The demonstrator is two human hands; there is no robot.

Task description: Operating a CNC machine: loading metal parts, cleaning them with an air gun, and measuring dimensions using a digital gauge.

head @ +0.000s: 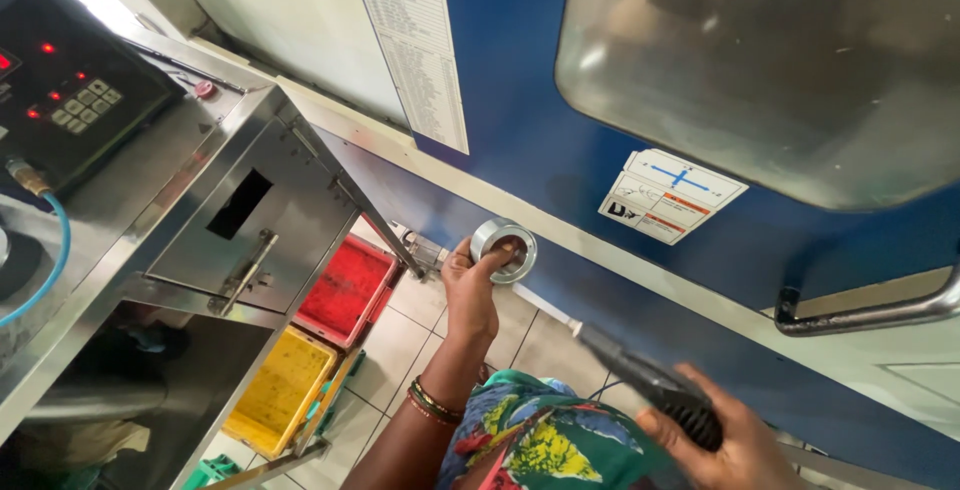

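Landmark: blue machine front, large glazed door upper right.

Left hand reaching up to metal ring, a round silver cap-like fitting low on the blue panel, just under the pale trim strip. Fingers curled around the ring's lower-left edge, thumb on its rim; gripping it, not spread. Bangles on that wrist.

Right hand below the blue panel, lower right of the ring and well apart from it. Closed around the grip of a dark grey nozzle gun, ribbed handle in the palm, barrel angled up-left toward the panel with the tip short of the ring.

White sticker with diagrams on the panel, right of and above the ring. Printed white sheet higher up, left of the door. Chrome door handle at the door's lower right.

Left of the blue machine: stainless cabinet with slot and lever, dark keypad unit with red lights on top, blue hose hanging from it. Under the cabinet on the tiled floor: red crate, yellow crate nearer.
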